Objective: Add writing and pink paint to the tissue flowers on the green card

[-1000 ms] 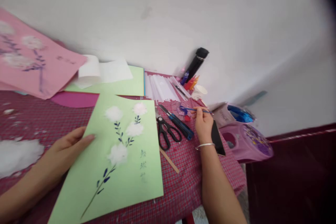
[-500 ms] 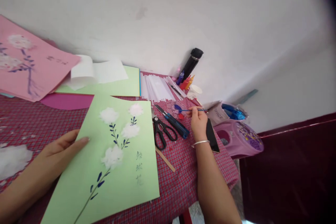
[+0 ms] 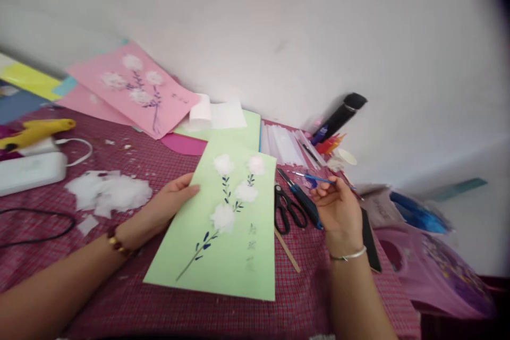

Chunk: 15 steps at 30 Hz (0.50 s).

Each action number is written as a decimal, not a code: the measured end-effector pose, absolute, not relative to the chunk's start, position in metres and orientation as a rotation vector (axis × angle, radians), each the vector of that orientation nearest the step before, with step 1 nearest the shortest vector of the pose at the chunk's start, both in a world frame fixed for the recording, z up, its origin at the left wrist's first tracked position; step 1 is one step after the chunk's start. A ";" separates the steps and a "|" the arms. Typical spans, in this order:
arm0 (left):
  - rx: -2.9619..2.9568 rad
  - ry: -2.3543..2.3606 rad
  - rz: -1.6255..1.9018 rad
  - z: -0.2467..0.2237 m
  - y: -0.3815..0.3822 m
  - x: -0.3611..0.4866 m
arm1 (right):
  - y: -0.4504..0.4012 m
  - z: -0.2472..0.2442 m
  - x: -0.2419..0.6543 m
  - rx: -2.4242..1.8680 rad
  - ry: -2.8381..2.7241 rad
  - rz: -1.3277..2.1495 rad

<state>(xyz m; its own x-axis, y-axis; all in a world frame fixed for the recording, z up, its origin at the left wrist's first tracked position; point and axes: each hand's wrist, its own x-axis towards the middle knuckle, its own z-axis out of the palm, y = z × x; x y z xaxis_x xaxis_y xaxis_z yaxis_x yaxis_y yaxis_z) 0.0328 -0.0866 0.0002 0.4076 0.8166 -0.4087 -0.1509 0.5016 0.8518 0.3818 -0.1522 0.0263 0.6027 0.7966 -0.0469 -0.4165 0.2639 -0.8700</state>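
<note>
Where the bench [image 3: 199, 319] carries its checked cloth across the lower view, the green card [image 3: 238, 241] sits at the centre, tilted, its top edge overlapping other sheets behind. Whether its underside rests on the cloth cannot be told. Treat the card as light and fairly stiff, yet liable to bow if held at one edge only. Take hold at a plain margin, thumb above and fingers below; the left margin suits.

The left hand [image 3: 175, 196] does so: closed lightly on the left edge, thumb flat on the upper face, remaining fingers mostly hidden behind, forearm entering from the lower left. The right hand [image 3: 338, 210] stands apart from the card on its right, palm turned partly upward, fingers curled, thumb and fingertips closed in a pinch on a paintbrush. The right forearm rises from the lower right.

Black scissors [image 3: 287, 212] lie between card and right hand, just beside the card's edge. The paintbrush [image 3: 316, 178] is thin, rigid and light; grip the blue shaft, clear of the tip, which points left towards the card without touching it. The white tufts [image 3: 222, 218] look soft and easily crushed; keep fingers off them.
</note>
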 end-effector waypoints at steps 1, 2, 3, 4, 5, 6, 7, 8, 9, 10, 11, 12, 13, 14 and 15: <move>0.843 0.924 0.713 -0.001 -0.087 0.032 | -0.148 0.031 0.370 -0.982 -0.472 0.902; 0.857 0.895 0.715 -0.002 -0.089 0.031 | -0.145 0.035 0.358 -0.973 -0.507 0.927; 0.869 0.876 0.718 -0.003 -0.090 0.031 | -0.141 0.039 0.347 -0.967 -0.550 0.932; 0.875 0.863 0.725 -0.003 -0.092 0.031 | -0.138 0.041 0.336 -0.963 -0.597 0.921; 0.876 0.855 0.735 -0.003 -0.094 0.032 | -0.136 0.043 0.326 -0.962 -0.646 0.902; 0.873 0.851 0.749 -0.002 -0.096 0.033 | -0.134 0.043 0.318 -0.965 -0.690 0.875; 0.868 0.846 0.764 -0.002 -0.098 0.034 | -0.134 0.043 0.312 -0.975 -0.728 0.848; 0.866 0.837 0.777 -0.002 -0.099 0.035 | -0.135 0.042 0.307 -0.991 -0.761 0.822; 0.869 0.829 0.789 -0.002 -0.099 0.036 | -0.136 0.041 0.303 -1.013 -0.791 0.801; 0.880 0.821 0.798 -0.003 -0.099 0.037 | -0.138 0.039 0.301 -1.039 -0.820 0.786; 0.897 0.815 0.805 -0.004 -0.099 0.037 | -0.140 0.037 0.299 -1.062 -0.845 0.769; 0.918 0.812 0.808 -0.005 -0.100 0.037 | -0.142 0.035 0.298 -1.083 -0.867 0.755; 0.941 0.813 0.811 -0.006 -0.100 0.038 | -0.144 0.034 0.298 -1.099 -0.886 0.748; 0.962 0.815 0.812 -0.007 -0.101 0.038 | -0.144 0.032 0.298 -1.110 -0.898 0.747; 0.979 0.818 0.812 -0.008 -0.102 0.038 | -0.145 0.031 0.297 -1.119 -0.904 0.752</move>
